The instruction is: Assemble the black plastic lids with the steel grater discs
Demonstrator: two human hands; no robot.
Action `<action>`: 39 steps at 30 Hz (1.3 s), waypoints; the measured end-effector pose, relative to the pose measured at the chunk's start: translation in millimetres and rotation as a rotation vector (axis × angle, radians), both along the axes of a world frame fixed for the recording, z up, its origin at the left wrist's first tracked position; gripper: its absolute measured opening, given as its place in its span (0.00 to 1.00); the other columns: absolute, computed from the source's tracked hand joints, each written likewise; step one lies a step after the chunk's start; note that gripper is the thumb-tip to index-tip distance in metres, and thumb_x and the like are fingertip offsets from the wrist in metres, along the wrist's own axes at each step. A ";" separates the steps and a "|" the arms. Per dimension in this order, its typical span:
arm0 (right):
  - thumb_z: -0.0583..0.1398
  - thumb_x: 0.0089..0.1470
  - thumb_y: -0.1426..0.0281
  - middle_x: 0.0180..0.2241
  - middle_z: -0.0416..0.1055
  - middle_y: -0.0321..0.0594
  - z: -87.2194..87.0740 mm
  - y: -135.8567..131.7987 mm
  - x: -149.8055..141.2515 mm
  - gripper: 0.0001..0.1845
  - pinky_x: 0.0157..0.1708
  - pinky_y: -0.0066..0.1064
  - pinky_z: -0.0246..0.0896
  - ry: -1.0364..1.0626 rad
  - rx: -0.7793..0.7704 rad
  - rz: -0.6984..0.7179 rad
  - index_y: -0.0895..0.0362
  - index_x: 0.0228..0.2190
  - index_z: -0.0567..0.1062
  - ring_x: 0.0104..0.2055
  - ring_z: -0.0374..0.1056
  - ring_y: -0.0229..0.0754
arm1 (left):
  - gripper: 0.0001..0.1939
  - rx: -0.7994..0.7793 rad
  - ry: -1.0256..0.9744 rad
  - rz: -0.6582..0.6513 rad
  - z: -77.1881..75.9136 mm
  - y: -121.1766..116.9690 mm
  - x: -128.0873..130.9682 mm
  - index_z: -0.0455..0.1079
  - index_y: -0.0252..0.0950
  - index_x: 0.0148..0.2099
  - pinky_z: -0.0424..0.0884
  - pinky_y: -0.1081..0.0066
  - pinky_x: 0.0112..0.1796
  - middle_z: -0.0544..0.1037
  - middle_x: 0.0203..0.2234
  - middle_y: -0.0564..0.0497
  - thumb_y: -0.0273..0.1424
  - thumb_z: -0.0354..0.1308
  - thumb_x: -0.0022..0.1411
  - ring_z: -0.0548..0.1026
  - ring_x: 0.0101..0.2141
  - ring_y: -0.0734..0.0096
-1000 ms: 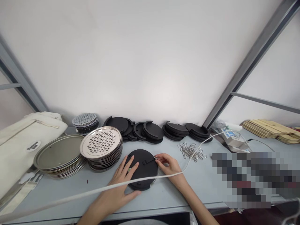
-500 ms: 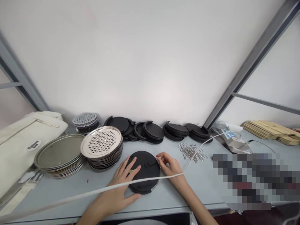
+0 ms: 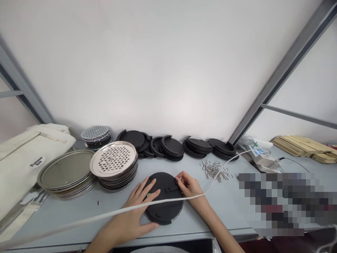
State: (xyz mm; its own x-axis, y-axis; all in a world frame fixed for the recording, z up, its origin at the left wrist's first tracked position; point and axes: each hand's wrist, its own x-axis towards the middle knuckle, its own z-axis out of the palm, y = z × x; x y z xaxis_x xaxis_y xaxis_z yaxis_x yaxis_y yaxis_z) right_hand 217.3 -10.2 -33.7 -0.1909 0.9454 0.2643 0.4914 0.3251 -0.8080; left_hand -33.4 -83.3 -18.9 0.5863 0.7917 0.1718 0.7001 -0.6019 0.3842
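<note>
A round black plastic disc (image 3: 164, 209) with a notch and a slot lies on the table in front of me. My left hand (image 3: 138, 207) rests on its left side, fingers spread flat and thumb by the lower edge; a ring with a green stone is on one finger. At the disc's upper right edge, my right hand (image 3: 191, 188) is closed in a pinch. A small metal wire hook seems to be between its fingertips, with only a bit of loop showing. More wire hooks (image 3: 214, 171) lie in a loose pile to the right.
Black discs (image 3: 172, 147) line the wall. Perforated metal plates (image 3: 114, 160) and plain round metal lids (image 3: 67, 170) are stacked at left, beside a cream bag (image 3: 34, 151). A white cable (image 3: 118, 212) crosses in front of my hands. Wooden boards (image 3: 302, 146) lie far right.
The black disc has shifted slightly toward me and to the right, turning a little under my left hand. My right hand stays pinched at its edge.
</note>
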 end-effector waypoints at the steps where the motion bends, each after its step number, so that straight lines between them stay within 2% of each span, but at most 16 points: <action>1: 0.53 0.57 0.60 0.15 0.54 0.27 -0.1 -0.3 0.0 0.13 0.20 0.25 0.50 0.005 -0.010 0.008 0.55 0.27 0.67 0.18 0.52 0.34 | 0.44 0.000 -0.003 0.001 -0.3 0.3 0.1 0.41 0.50 0.68 0.50 0.45 0.59 0.40 0.67 0.53 0.35 0.62 0.57 0.39 0.64 0.48; 4: 0.53 0.57 0.59 0.15 0.53 0.25 -0.6 -0.7 0.0 0.12 0.21 0.25 0.49 0.036 -0.025 0.019 0.54 0.29 0.65 0.18 0.50 0.34 | 0.44 -0.008 -0.004 0.004 -0.4 0.9 0.2 0.42 0.50 0.68 0.50 0.45 0.59 0.40 0.67 0.53 0.36 0.63 0.56 0.40 0.64 0.48; 9: 0.54 0.57 0.58 0.16 0.54 0.27 -0.6 -0.5 0.1 0.16 0.21 0.25 0.48 0.059 -0.044 0.017 0.54 0.23 0.61 0.19 0.51 0.34 | 0.43 -0.033 -0.001 0.017 1.2 1.3 -0.1 0.43 0.51 0.67 0.50 0.46 0.59 0.41 0.67 0.54 0.37 0.63 0.56 0.40 0.64 0.50; 14: 0.52 0.58 0.58 0.17 0.54 0.27 0.6 -2.2 0.1 0.18 0.20 0.25 0.47 0.074 -0.034 0.016 0.54 0.23 0.60 0.19 0.51 0.33 | 0.43 -0.041 -0.017 0.025 0.0 2.0 -1.0 0.45 0.52 0.67 0.50 0.46 0.59 0.42 0.66 0.54 0.39 0.64 0.56 0.40 0.64 0.51; 22: 0.51 0.59 0.58 0.16 0.49 0.25 1.1 -1.7 0.4 0.14 0.20 0.25 0.45 0.048 -0.064 0.032 0.55 0.32 0.65 0.18 0.48 0.34 | 0.43 -0.041 -0.009 0.036 -4.3 3.3 -0.6 0.43 0.52 0.67 0.51 0.46 0.59 0.42 0.67 0.54 0.42 0.63 0.56 0.40 0.65 0.52; 28: 0.53 0.57 0.56 0.17 0.52 0.27 0.0 -0.8 1.3 0.17 0.21 0.25 0.46 0.064 -0.090 0.027 0.55 0.24 0.63 0.20 0.50 0.34 | 0.42 -0.046 -0.009 0.034 -3.5 2.7 -1.0 0.43 0.52 0.67 0.51 0.46 0.59 0.41 0.67 0.54 0.42 0.63 0.57 0.40 0.65 0.52; 39: 0.54 0.56 0.56 0.17 0.53 0.29 6.5 -3.3 -1.2 0.20 0.22 0.25 0.48 -0.003 -0.056 -0.033 0.55 0.20 0.62 0.21 0.48 0.34 | 0.42 -0.055 -0.030 0.047 -1.7 3.1 -0.4 0.46 0.52 0.67 0.50 0.47 0.60 0.43 0.66 0.54 0.42 0.64 0.56 0.40 0.65 0.53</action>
